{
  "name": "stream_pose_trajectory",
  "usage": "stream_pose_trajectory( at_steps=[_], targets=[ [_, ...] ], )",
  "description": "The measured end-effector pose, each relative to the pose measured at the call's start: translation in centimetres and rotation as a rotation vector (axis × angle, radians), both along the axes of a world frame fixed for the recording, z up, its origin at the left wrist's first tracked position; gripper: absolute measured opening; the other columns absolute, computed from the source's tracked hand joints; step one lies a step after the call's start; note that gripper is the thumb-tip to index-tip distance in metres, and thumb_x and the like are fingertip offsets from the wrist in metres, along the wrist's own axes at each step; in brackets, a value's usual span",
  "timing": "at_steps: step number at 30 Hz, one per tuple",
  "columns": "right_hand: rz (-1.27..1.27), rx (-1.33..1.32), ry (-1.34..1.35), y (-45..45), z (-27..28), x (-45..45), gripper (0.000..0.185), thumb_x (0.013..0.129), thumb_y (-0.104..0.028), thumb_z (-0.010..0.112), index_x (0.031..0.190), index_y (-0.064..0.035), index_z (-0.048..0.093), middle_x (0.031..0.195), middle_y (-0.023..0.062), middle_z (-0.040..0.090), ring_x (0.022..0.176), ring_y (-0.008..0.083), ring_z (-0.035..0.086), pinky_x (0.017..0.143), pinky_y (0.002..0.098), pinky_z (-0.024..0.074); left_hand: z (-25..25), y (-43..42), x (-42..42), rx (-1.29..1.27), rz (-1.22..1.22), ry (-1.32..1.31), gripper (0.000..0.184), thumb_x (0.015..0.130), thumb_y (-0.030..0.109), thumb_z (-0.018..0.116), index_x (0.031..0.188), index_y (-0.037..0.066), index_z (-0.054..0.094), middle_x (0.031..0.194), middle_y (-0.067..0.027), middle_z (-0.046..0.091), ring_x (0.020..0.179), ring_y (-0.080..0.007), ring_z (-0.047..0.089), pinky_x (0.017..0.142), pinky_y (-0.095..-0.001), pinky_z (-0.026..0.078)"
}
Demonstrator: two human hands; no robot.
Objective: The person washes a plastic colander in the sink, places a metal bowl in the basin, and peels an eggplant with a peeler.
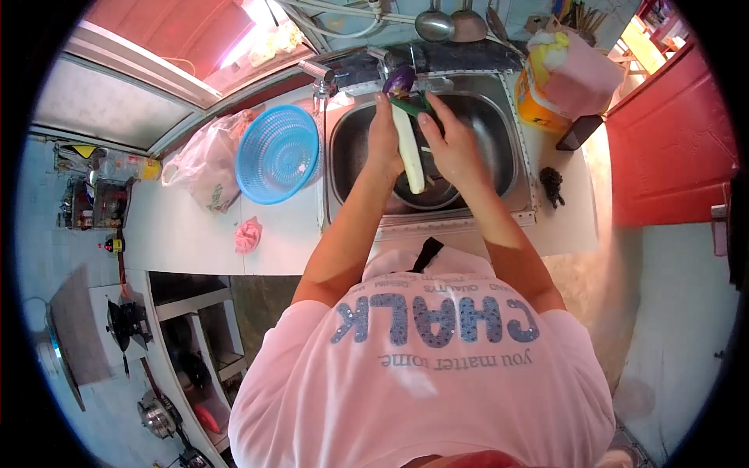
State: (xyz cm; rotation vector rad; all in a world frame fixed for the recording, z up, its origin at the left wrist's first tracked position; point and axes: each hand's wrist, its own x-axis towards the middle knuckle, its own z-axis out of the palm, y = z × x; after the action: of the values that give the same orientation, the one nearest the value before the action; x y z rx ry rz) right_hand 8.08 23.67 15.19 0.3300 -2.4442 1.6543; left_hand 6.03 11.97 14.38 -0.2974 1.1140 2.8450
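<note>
Above the sink (507,164), the eggplant (407,148) is held lengthwise, its long axis run from the sink's tap side toward its near edge. It is gripped by the left hand's (383,134) curled fingers; the green peeler (404,107) is pinched by the right hand (452,148) — across the eggplant's purple end. A round bowl (445,198) is partly hidden inside the sink — contents unclear; a blue basket (277,152) is set to its left.

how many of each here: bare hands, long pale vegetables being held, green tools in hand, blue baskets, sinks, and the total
Bare hands (left hand, right hand): 2
Long pale vegetable: 1
Green tool: 1
Blue basket: 1
Sink: 1
Total: 6
</note>
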Motion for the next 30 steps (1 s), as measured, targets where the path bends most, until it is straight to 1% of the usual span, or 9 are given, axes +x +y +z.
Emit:
stream_pose_trajectory(
  at_steps=[1, 3, 6, 12, 16, 19, 25, 28, 30],
  targets=[
    [-0.023, 0.022, -0.023, -0.6, 0.3, -0.1, 0.045, 0.088, -0.033, 0.049, 0.127, -0.0108, 0.044, 0.076, 0.0254, 0.059, 0.070, 0.0401, 0.059, 0.062, 0.0424, 0.0456, 0.2, 0.2, 0.1, 0.018, 0.024, 0.008, 0.048, 0.091, 0.050, 0.035, 0.104, 0.007, 0.051, 0.088, -0.0065, 0.058, 0.079, -0.0185, 0.057, 0.071, -0.0336, 0.049],
    [0.004, -0.002, -0.031, -1.0, 0.6, 0.6, 0.047, 0.088, -0.034, 0.048, 0.129, -0.0119, 0.042, 0.075, 0.0252, 0.059, 0.069, 0.0403, 0.059, 0.061, 0.0438, 0.0450, 0.1, -0.3, -0.2, -0.063, 0.039, 0.079, 0.049, 0.091, 0.051, 0.036, 0.110, 0.007, 0.050, 0.095, -0.0069, 0.058, 0.083, -0.0198, 0.057, 0.072, -0.0338, 0.049],
    [0.065, 0.080, 0.000, -0.3, -0.4, 0.7, 0.049, 0.088, -0.036, 0.047, 0.131, -0.0126, 0.040, 0.076, 0.0251, 0.060, 0.071, 0.0409, 0.059, 0.063, 0.0445, 0.0449, 0.9, -0.3, 0.3, -0.089, 0.054, 0.096, 0.046, 0.091, 0.049, 0.039, 0.103, 0.007, 0.052, 0.086, -0.0057, 0.057, 0.076, -0.0167, 0.057, 0.066, -0.0316, 0.048],
    [0.096, 0.168, -0.110, 1.4, 0.6, 2.0, 0.050, 0.088, -0.035, 0.047, 0.132, -0.0117, 0.038, 0.081, 0.0248, 0.060, 0.076, 0.0409, 0.058, 0.065, 0.0451, 0.0444, -2.1, 0.2, -0.9, -0.079, 0.048, 0.072, 0.043, 0.090, 0.047, 0.044, 0.098, 0.006, 0.054, 0.081, -0.0028, 0.056, 0.067, -0.0131, 0.054, 0.059, -0.0283, 0.046],
    [0.057, 0.139, -0.083, 2.0, -0.2, 2.4, 0.050, 0.089, -0.034, 0.047, 0.131, -0.0098, 0.038, 0.082, 0.0248, 0.060, 0.076, 0.0410, 0.058, 0.065, 0.0447, 0.0442, -1.3, 0.9, -0.5, -0.147, 0.013, 0.089, 0.044, 0.089, 0.048, 0.046, 0.096, 0.005, 0.056, 0.078, -0.0021, 0.055, 0.064, -0.0116, 0.052, 0.056, -0.0264, 0.044],
    [0.051, 0.161, -0.121, 2.4, 0.4, 2.7, 0.049, 0.089, -0.033, 0.047, 0.131, -0.0092, 0.039, 0.082, 0.0254, 0.060, 0.076, 0.0411, 0.058, 0.065, 0.0449, 0.0441, -1.8, 0.9, -0.7, -0.192, -0.022, 0.065, 0.043, 0.088, 0.048, 0.047, 0.095, 0.007, 0.054, 0.078, -0.0052, 0.056, 0.066, -0.0160, 0.055, 0.057, -0.0292, 0.046],
    [0.028, 0.157, -0.157, 2.5, 0.6, 3.1, 0.048, 0.089, -0.032, 0.047, 0.130, -0.0082, 0.039, 0.080, 0.0255, 0.060, 0.074, 0.0418, 0.058, 0.062, 0.0453, 0.0442, -1.9, 1.3, -0.9, -0.184, -0.016, 0.045, 0.045, 0.086, 0.050, 0.050, 0.094, 0.006, 0.054, 0.075, -0.0056, 0.055, 0.063, -0.0158, 0.054, 0.055, -0.0294, 0.046],
    [0.030, 0.147, -0.182, 2.5, 0.9, 3.3, 0.048, 0.089, -0.031, 0.047, 0.130, -0.0076, 0.039, 0.079, 0.0259, 0.060, 0.073, 0.0420, 0.058, 0.061, 0.0453, 0.0441, -1.9, 1.3, -0.9, -0.183, -0.025, 0.013, 0.046, 0.086, 0.049, 0.051, 0.093, 0.004, 0.057, 0.078, -0.0034, 0.058, 0.064, -0.0119, 0.053, 0.056, -0.0258, 0.045],
    [0.015, 0.156, -0.154, 2.4, 0.7, 3.4, 0.048, 0.089, -0.031, 0.047, 0.130, -0.0075, 0.039, 0.078, 0.0263, 0.059, 0.073, 0.0419, 0.059, 0.061, 0.0451, 0.0442, -2.1, 1.3, -1.1, -0.180, -0.021, 0.012, 0.047, 0.086, 0.049, 0.051, 0.094, 0.003, 0.058, 0.079, -0.0039, 0.058, 0.065, -0.0125, 0.054, 0.056, -0.0264, 0.045]
  ],
)
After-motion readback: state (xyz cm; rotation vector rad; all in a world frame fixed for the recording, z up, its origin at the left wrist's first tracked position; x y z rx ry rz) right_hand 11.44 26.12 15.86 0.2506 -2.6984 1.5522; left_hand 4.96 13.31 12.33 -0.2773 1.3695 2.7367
